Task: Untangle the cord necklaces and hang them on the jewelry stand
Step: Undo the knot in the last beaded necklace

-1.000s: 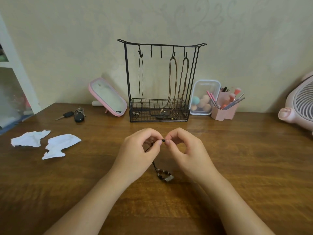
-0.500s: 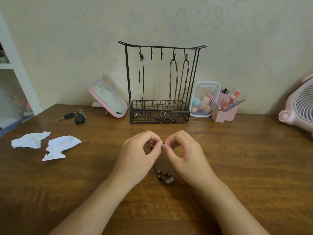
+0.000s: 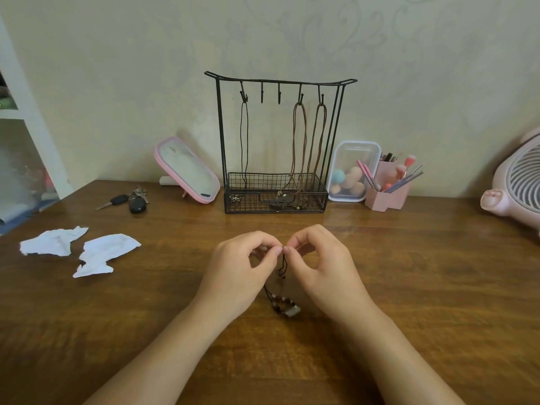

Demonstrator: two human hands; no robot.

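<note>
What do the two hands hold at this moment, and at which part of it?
Both the left hand and the right hand pinch the dark cord necklace with brown beads and a grey pendant at its upper cord.

On the counter (image 3: 409, 287) the left hand (image 3: 236, 270) and right hand (image 3: 327, 267) meet at centre, both pinching a necklace (image 3: 285, 305) whose lower end lies between the wrists. The stand (image 3: 280, 82) is at 12 o'clock against the wall, and three hung necklaces (image 3: 299, 141) trail into its basket. A mirror (image 3: 187, 171) stands just beside it at 11, with keys (image 3: 131, 200) at 10 and paper scraps (image 3: 108, 249) at 9. A box (image 3: 353, 171) is at 1, a brush holder (image 3: 385, 198) stands just before it, and a fan (image 3: 520, 182) is at 2. A shelf (image 3: 17, 112) stands beyond the counter's left edge.
</note>
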